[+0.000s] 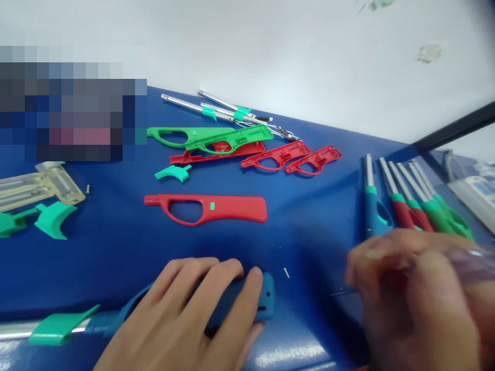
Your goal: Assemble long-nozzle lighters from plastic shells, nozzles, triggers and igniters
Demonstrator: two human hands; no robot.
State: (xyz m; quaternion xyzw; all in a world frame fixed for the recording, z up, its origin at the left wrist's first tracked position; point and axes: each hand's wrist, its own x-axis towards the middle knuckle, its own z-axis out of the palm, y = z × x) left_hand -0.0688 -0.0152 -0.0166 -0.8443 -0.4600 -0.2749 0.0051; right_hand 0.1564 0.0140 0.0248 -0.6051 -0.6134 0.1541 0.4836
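My left hand [193, 314] lies over a blue long-necked lighter [266, 296] on the table, fingers curled round its handle. Its metal tube points left, with a green collar piece [58, 327] on it; the hand hides much of the body. At the right, my right hand [417, 293] is blurred and closed on what looks like a screwdriver [469, 260] with a clear purplish handle. A thin shaft seems to stick out to the left. Between the hands lies a small screw [286, 272]. Beyond my left hand rests a red handle shell [240, 208].
Green half shells [232, 138], red half shells [288, 154] and metal tubes with wires [185, 104] lie at the back. Several lighters [421, 206] stand in a row at right. At left are green triggers [56, 219], a yellowish clear part [64, 185] and another screw [87, 189].
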